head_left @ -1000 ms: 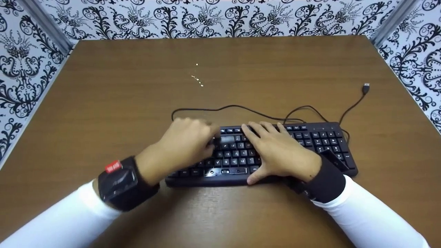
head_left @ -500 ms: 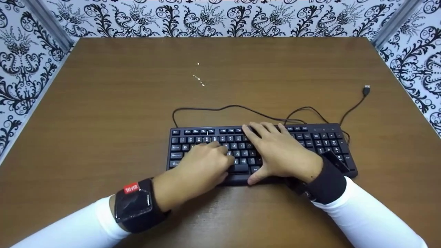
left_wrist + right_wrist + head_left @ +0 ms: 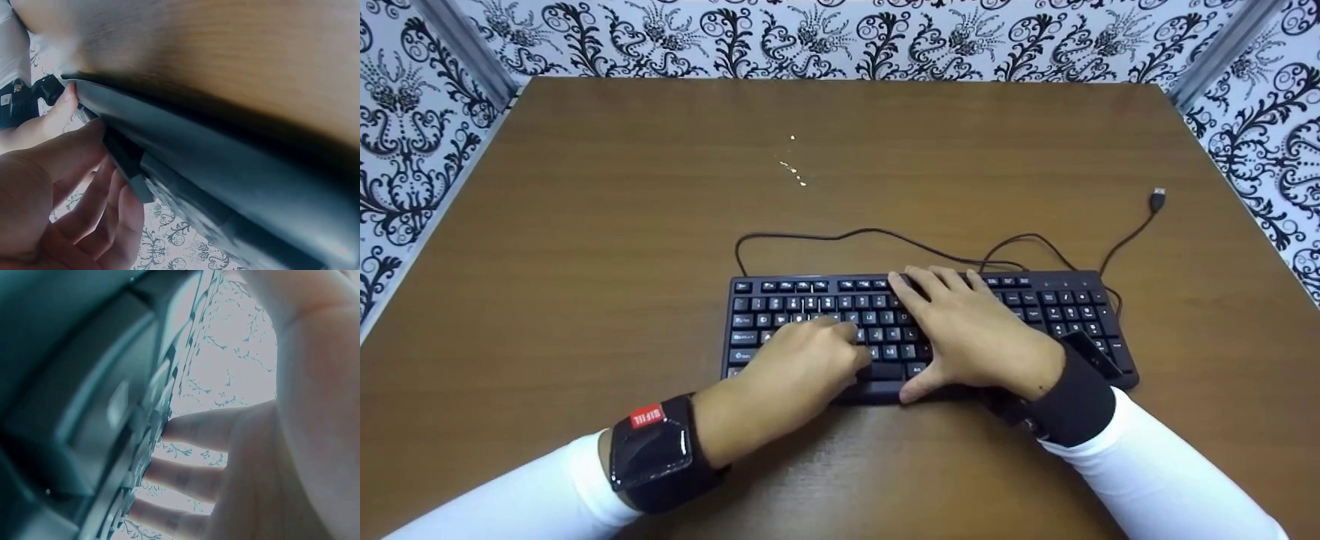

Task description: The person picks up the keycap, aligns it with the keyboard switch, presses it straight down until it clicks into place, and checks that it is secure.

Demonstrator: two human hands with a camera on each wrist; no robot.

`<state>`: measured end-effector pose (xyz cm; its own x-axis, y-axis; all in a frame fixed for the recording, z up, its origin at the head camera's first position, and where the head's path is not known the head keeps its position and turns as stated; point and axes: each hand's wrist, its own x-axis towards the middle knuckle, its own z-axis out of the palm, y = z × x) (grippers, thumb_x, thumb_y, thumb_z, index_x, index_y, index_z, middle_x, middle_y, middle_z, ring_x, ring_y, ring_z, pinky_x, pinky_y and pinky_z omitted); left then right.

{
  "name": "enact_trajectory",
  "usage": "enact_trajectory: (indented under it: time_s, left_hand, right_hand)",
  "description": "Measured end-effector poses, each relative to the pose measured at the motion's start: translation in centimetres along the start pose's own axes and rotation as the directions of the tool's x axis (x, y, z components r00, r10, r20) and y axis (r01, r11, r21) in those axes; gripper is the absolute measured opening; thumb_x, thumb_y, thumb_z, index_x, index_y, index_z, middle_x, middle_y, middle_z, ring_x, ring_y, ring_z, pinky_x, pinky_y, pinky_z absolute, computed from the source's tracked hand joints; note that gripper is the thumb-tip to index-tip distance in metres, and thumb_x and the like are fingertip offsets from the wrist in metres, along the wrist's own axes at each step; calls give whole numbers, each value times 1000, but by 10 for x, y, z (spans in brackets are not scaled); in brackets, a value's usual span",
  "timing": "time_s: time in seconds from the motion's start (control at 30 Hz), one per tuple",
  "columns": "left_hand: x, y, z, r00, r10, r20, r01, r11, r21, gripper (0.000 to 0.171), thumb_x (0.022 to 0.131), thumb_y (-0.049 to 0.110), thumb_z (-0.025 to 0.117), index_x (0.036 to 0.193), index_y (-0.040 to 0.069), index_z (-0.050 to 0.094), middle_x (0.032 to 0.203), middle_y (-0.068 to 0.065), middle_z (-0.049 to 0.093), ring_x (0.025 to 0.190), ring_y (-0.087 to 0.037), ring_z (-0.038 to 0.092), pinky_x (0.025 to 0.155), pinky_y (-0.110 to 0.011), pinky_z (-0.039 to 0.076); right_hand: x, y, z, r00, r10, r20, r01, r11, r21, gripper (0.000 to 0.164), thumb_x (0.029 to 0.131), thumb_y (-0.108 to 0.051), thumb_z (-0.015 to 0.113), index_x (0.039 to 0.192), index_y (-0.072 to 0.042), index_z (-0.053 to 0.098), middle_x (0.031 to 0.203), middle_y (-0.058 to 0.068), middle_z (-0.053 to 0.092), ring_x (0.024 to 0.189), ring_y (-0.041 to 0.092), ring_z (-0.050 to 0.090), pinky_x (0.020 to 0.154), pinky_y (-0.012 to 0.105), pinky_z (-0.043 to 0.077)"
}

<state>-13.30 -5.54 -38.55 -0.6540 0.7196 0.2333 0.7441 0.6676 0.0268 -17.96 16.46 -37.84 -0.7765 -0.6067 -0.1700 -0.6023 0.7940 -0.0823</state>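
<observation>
A black keyboard [image 3: 748, 321] lies face up near the front of the table. My left hand [image 3: 799, 367] is over its lower middle, fingers curled. In the left wrist view, thumb and fingers pinch the space bar [image 3: 128, 169], whose near end stands tilted above the keyboard's front edge. In the head view, the right part of the space bar shows in the bottom row, and the hand hides the rest. My right hand [image 3: 964, 330] rests spread across the keys right of centre. Its thumb lies at the front edge and its fairly straight fingers reach the back edge.
The keyboard's black cable [image 3: 840, 238] loops behind it, and its USB plug [image 3: 1157, 200] lies at the right. Small bright specks [image 3: 795, 174] show on the brown table [image 3: 607, 187]. Patterned panels [image 3: 810, 37] border the back and sides.
My left hand has come down from the upper keys toward the front right, to the bottom row. The glossy bare space bar slot seen earlier now shows the bar at its right. My right hand stays put.
</observation>
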Motion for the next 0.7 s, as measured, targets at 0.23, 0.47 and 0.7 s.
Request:
enact_trajectory:
  time_s: [0.23,0.47,0.7]
  left_hand:
    - [0,-1,0,1000,-8,12,9,999,-47,6,84,18,78,89,14,77,86,-2,71,76,-19,66,67,-31,61]
    - [-2,-1,2,1000,-18,2,18,998,-58,5,84,18,78,89,16,78,85,-2,70,76,-20,67,68,-33,61]
    - [-4,-1,4,1000,-7,-7,7,999,-48,4,84,19,78,87,17,79,83,-1,69,73,-19,66,66,-32,61]
  right_hand:
    - [0,1,0,1000,-2,-2,2,1000,-3,138,54,-81,76,159,-6,25,159,20,34,144,43,34,114,69,28]
    - [1,1,0,1000,-13,-14,13,1000,-16,138,54,-81,76,158,-6,25,158,20,35,144,42,34,114,68,30]
    - [1,1,1,1000,-6,0,6,1000,-9,138,55,-81,76,159,-6,25,159,20,34,144,43,34,115,69,29]
